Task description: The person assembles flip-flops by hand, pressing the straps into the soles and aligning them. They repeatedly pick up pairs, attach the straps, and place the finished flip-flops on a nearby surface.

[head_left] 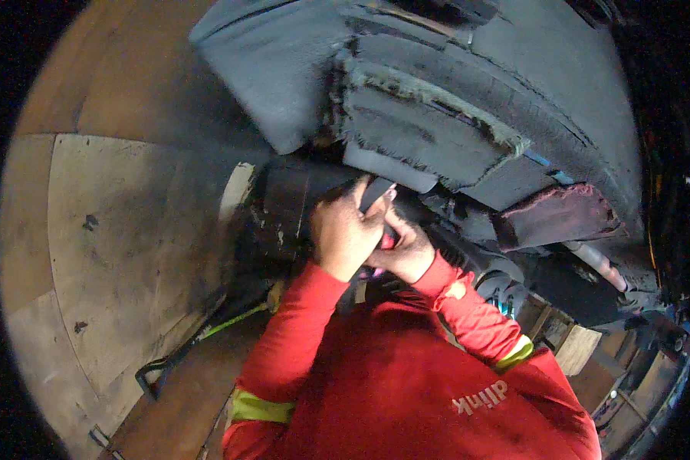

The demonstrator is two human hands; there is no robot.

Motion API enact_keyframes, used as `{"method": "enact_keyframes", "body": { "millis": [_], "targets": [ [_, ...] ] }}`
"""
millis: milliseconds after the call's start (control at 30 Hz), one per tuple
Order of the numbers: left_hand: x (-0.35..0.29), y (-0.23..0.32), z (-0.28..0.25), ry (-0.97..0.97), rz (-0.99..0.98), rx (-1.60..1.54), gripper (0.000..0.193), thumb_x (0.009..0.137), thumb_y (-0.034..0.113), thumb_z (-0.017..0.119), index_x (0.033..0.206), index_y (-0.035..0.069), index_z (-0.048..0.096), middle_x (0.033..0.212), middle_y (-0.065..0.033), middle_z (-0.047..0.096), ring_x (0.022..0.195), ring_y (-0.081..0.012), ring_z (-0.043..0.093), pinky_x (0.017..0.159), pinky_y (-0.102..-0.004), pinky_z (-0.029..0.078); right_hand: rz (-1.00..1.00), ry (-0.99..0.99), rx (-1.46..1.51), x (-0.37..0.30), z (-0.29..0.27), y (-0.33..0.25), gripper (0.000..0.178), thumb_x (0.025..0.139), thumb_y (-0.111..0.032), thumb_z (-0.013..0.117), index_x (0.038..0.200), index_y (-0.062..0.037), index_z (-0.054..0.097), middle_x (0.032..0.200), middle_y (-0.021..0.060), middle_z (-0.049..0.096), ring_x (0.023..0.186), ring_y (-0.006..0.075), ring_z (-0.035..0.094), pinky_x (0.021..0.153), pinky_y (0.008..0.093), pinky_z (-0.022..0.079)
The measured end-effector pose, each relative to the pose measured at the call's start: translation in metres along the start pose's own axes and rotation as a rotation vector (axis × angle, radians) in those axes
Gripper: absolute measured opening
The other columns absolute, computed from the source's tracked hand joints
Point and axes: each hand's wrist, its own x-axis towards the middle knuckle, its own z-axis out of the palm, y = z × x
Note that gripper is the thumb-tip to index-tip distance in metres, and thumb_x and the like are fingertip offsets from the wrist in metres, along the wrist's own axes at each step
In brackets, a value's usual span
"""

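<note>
Presumably for control, the left hand (341, 232) is pinching a dark strip (373, 193); whether the right hand (411, 251) is gripping cannot be determined.

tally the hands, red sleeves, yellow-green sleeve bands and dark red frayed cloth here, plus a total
Hands: 2, left hand and right hand
Red sleeves: 2, left sleeve and right sleeve
Yellow-green sleeve bands: 2, left band and right band
Dark red frayed cloth: 1
Total: 7
</note>
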Motion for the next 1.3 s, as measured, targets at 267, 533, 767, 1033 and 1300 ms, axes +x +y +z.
{"method": "enact_keyframes", "body": {
  "millis": [267, 533, 767, 1033, 1300],
  "targets": [
    [-0.016, -0.015, 0.021, 0.166, 0.135, -0.457, 0.035, 0.083, 0.018, 0.073, 0.115, 0.003, 0.068, 0.097, -0.0232, 0.07, 0.086, -0.0375, 0.07, 0.07, -0.042, 0.054, -0.387, 0.003, -0.489, -0.017, -0.026, 0.003, 0.104, 0.071, -0.012, 0.081, 0.157, -0.0129, 0.023, 0.16, 0.0282, 0.013, 0.15, 0.0375, 0.013, 0.118, 0.0377, 0.023],
    [-0.026, -0.012, -0.017, 0.158, 0.159, -0.329, 0.034, 0.086, 0.021, 0.071, 0.115, 0.003, 0.067, 0.099, -0.0218, 0.07, 0.08, -0.0365, 0.068, 0.076, -0.0422, 0.052, -0.225, -0.068, -0.2, -0.023, 0.01, -0.027, 0.101, 0.071, -0.01, 0.081, 0.155, -0.008, 0.025, 0.16, 0.0229, 0.022, 0.148, 0.0306, 0.023, 0.117, 0.0385, 0.028],
    [-0.004, -0.001, -0.042, -0.081, 0.121, -0.241, 0.032, 0.093, 0.033, 0.064, 0.111, 0.007, 0.069, 0.094, -0.0154, 0.072, 0.084, -0.0309, 0.071, 0.071, -0.0376, 0.052, -0.063, -0.122, 0.362, -0.007, 0.024, -0.039, 0.088, 0.075, 0.012, 0.075, 0.151, -0.0039, 0.032, 0.139, 0.0056, 0.051, 0.124, 0.0153, 0.049, 0.102, 0.0312, 0.047],
    [0.022, -0.011, 0.016, -0.119, -0.01, -0.288, 0.037, 0.087, 0.035, 0.071, 0.101, 0.002, 0.069, 0.086, -0.0234, 0.07, 0.083, -0.0405, 0.069, 0.071, -0.0435, 0.053, 0.088, -0.116, 0.42, 0.008, -0.021, -0.014, 0.078, 0.08, 0.0, 0.077, 0.147, -0.0129, 0.039, 0.11, 0.004, 0.063, 0.087, 0.0121, 0.064, 0.073, 0.0245, 0.053],
    [-0.023, -0.036, 0.05, -0.15, -0.084, -1.31, 0.047, 0.093, 0.007, 0.065, 0.137, -0.001, 0.052, 0.131, -0.0073, 0.06, 0.117, -0.0177, 0.059, 0.101, -0.0298, 0.045, -0.255, 0.139, -0.827, -0.02, -0.018, -0.011, 0.097, 0.076, -0.019, 0.076, 0.156, -0.0101, 0.021, 0.157, 0.0318, 0.017, 0.146, 0.0449, 0.021, 0.119, 0.0443, 0.025]
  ]
}}
